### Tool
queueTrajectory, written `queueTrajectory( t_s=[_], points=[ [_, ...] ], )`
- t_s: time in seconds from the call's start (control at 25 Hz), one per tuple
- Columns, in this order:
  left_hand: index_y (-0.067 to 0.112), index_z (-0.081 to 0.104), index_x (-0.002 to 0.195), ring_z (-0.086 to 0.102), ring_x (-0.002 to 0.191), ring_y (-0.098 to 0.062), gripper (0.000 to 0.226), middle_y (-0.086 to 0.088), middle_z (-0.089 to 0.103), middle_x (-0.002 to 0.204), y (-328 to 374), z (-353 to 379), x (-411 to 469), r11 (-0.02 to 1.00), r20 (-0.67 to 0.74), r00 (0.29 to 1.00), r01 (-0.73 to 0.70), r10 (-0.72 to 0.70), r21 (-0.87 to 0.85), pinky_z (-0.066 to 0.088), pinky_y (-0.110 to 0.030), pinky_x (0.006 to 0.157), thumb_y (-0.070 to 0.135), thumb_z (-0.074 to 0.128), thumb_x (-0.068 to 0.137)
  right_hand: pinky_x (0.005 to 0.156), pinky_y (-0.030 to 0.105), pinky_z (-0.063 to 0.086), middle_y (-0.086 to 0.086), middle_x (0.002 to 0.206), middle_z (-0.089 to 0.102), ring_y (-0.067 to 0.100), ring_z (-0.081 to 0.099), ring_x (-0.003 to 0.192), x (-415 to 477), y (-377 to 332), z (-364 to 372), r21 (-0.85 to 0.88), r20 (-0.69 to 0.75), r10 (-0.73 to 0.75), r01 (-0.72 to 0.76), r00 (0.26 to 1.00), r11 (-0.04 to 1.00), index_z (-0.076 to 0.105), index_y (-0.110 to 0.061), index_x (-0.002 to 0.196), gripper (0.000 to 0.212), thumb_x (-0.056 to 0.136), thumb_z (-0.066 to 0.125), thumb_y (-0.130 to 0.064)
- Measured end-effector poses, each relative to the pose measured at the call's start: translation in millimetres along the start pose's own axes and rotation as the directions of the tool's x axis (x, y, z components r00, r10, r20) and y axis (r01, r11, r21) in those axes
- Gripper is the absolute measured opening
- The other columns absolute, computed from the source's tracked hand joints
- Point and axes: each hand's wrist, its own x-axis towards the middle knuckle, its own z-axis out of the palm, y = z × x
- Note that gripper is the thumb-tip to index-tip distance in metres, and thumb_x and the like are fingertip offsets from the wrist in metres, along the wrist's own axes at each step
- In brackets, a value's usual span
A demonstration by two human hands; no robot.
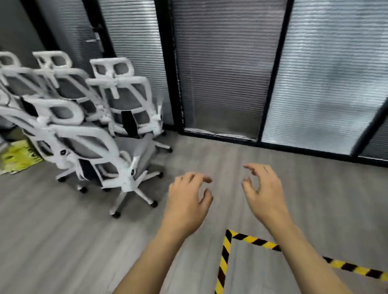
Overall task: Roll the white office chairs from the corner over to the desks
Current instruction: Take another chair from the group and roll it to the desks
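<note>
Several white office chairs with grey mesh backs stand bunched in the far left corner. The nearest chair (95,149) has its back toward me, and its star base and castors rest on the grey floor. Another chair (128,101) stands behind it against the glass wall. My left hand (187,203) hovers just right of the nearest chair's base, fingers curled and apart, touching nothing. My right hand (264,189) is held out beside it, also empty with fingers spread. No desks are in view.
A glass partition with closed blinds and black frames (170,59) runs along the back and right. Yellow-black hazard tape (223,263) marks a corner on the floor near my arms. A yellow sheet (19,157) lies on the floor by the left wall.
</note>
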Motion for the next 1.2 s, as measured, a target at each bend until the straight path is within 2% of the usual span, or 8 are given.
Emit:
queueTrajectory(
  t_s=[0.2,0.32,0.44,0.68,0.8,0.92,1.08,1.2],
  points=[
    [0.029,0.062,0.110,0.048,0.104,-0.016,0.023,0.015,0.058,0.109,-154,-68,29,0.983,-0.088,0.981,0.177,-0.172,0.047,0.039,-0.031,0.095,0.034,0.051,0.090,0.094,0.036,0.046,-0.011,0.116,0.057,0.014,0.057,0.107,73,-87,152,0.090,0.138,-0.084,0.072,0.987,0.993,0.060,-0.033,0.120,0.030,0.092,0.056,-0.023],
    [0.034,0.062,0.110,0.049,0.101,-0.015,0.030,0.018,0.058,0.111,-246,-95,60,0.960,-0.073,0.963,0.266,-0.261,0.081,0.039,-0.033,0.093,0.043,0.043,0.088,0.095,0.036,0.048,-0.012,0.114,0.058,0.012,0.058,0.108,122,-128,249,0.161,0.174,-0.127,0.099,0.977,0.982,0.063,-0.030,0.118,0.028,0.092,0.057,-0.021],
    [0.035,0.061,0.111,0.049,0.103,-0.016,0.030,0.017,0.059,0.113,-327,-128,96,0.926,-0.076,0.931,0.363,-0.356,0.105,0.041,-0.036,0.094,0.042,0.041,0.088,0.092,0.034,0.048,-0.013,0.110,0.058,0.010,0.058,0.103,172,-174,342,0.237,0.234,-0.164,0.107,0.958,0.966,0.063,-0.030,0.115,0.026,0.092,0.058,-0.020],
    [0.036,0.058,0.114,0.046,0.109,-0.013,0.040,0.016,0.057,0.115,-481,-217,143,0.868,-0.132,0.876,0.480,-0.464,0.127,0.038,-0.033,0.098,0.050,0.032,0.087,0.096,0.042,0.048,-0.007,0.111,0.061,0.017,0.058,0.106,262,-288,520,0.287,0.351,-0.287,0.189,0.891,0.939,0.063,-0.026,0.116,0.027,0.091,0.058,-0.016],
    [0.034,0.059,0.117,0.046,0.110,-0.013,0.025,0.015,0.057,0.116,-567,-248,167,0.853,-0.152,0.861,0.505,-0.486,0.131,0.037,-0.031,0.099,0.037,0.047,0.095,0.097,0.044,0.048,-0.006,0.113,0.061,0.017,0.058,0.108,292,-318,592,0.266,0.376,-0.292,0.199,0.879,0.943,0.062,-0.025,0.117,0.027,0.091,0.056,-0.020],
    [0.031,0.059,0.116,0.050,0.109,-0.017,0.022,0.010,0.059,0.116,-652,-269,197,0.859,-0.117,0.872,0.488,-0.474,0.157,0.038,-0.036,0.096,0.033,0.051,0.096,0.099,0.044,0.047,-0.009,0.112,0.059,0.014,0.057,0.109,314,-333,656,0.184,0.357,-0.217,0.160,0.908,0.970,0.063,-0.022,0.118,0.027,0.092,0.058,-0.019],
    [0.028,0.056,0.124,0.055,0.106,-0.023,0.029,0.004,0.059,0.114,-747,-287,240,0.911,0.002,0.922,0.381,-0.386,0.156,0.043,-0.041,0.095,0.035,0.051,0.096,0.100,0.045,0.047,-0.012,0.109,0.055,0.018,0.058,0.109,322,-337,714,0.030,0.330,-0.028,0.020,0.943,0.999,0.064,-0.023,0.118,0.026,0.092,0.060,-0.022],
    [0.023,0.051,0.134,0.051,0.119,-0.024,0.040,0.000,0.056,0.129,-807,-294,273,0.935,0.042,0.945,0.313,-0.324,0.165,0.040,-0.040,0.102,0.037,0.052,0.097,0.099,0.047,0.046,-0.005,0.109,0.063,0.024,0.061,0.106,323,-333,746,-0.118,0.341,0.128,-0.093,0.931,0.989,0.066,-0.024,0.113,0.026,0.092,0.058,-0.036]
  ],
)
